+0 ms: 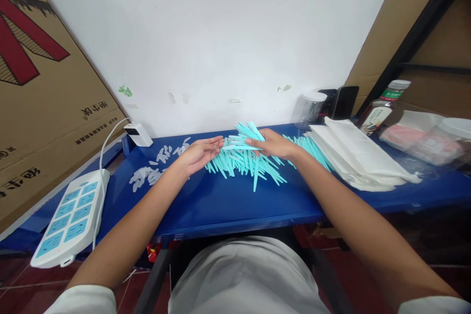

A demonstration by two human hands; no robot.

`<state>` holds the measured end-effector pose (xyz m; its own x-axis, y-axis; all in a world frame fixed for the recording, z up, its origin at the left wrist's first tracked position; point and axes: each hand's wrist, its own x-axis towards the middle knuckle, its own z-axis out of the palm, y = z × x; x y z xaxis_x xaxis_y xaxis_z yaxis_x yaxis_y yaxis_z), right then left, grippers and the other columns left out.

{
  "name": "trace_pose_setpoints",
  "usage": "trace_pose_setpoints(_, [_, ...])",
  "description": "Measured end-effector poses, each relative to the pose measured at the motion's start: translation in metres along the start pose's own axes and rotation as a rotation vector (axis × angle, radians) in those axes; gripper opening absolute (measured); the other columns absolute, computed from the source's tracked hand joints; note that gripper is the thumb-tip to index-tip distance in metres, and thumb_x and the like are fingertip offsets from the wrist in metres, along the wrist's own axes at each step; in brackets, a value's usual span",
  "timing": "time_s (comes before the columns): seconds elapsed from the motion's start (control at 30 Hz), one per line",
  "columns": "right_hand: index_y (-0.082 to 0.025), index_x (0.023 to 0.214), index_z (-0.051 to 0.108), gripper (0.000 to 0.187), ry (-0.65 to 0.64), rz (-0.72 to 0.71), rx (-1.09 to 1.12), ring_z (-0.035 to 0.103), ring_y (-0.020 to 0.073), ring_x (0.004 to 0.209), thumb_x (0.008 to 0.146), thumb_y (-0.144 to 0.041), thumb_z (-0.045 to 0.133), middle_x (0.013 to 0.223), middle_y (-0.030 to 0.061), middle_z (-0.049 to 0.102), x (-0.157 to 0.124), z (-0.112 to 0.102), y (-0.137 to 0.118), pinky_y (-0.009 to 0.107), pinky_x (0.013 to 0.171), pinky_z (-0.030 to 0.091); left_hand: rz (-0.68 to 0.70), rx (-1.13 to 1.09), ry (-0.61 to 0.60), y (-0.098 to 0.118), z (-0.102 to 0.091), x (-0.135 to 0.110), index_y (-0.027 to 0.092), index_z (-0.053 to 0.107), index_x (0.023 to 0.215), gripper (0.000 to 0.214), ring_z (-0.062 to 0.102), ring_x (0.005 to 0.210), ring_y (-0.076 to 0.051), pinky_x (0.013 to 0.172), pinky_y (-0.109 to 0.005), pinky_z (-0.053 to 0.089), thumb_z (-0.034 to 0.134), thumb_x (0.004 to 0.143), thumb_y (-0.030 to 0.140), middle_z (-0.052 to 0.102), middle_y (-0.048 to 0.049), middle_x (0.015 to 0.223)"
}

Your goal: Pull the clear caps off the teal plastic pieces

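A bundle of turquoise tapered plastic sticks [247, 133] is in my right hand [273, 144], its thumb and fingers closed around them. The sticks fan out toward the upper left. Under and in front of that hand lies a loose pile of the same sticks [239, 163] on the blue table [228, 208]. My left hand [200, 154] is palm up with fingers stretched toward the tips of the bundle; it seems to hold nothing, though its fingertips overlap the pile. Small translucent plastic pieces [145, 176] lie scattered left of it.
A white power strip [69, 218] and a small white device [138, 135] are at left, beside a large carton [47, 93]. At right are more sticks [312, 149], white plastic bags [362, 154], a clear jar [312, 108], phones [345, 103] and a bottle [380, 108].
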<state>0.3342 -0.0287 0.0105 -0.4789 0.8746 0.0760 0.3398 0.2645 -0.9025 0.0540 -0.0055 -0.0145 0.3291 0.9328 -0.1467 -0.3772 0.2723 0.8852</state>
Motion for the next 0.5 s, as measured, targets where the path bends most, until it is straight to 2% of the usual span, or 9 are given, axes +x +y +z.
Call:
trace_pose_setpoints(0.2, [-0.016,0.089,0.062,0.050,0.003,-0.003,-0.008,0.056,0.0135,0.060,0.090,-0.066,0.067,0.071,0.0031,0.061,0.0020,-0.0008,0.0046,0.024,0.051,0.038,0.050,0.018,-0.011,0.0007,0.0061,-0.0053,0.001,0.071,0.121,0.035,0.072,0.116,-0.023,0.101,-0.026,0.059,0.064,0.087,-0.008,0.071,-0.0234,0.131])
trace_pose_setpoints(0.5, [-0.017,0.088,0.061,0.047,0.003,0.008,-0.016,0.058,0.0142,0.064,0.093,-0.063,0.066,0.072,0.0031,0.060,-0.0015,-0.0016,-0.0021,0.024,0.050,0.036,0.087,-0.062,0.159,-0.0016,0.0022,0.0003,0.000,0.062,0.131,0.038,0.070,0.122,-0.024,0.108,-0.025,0.056,0.067,0.094,0.003,0.072,-0.0247,0.126])
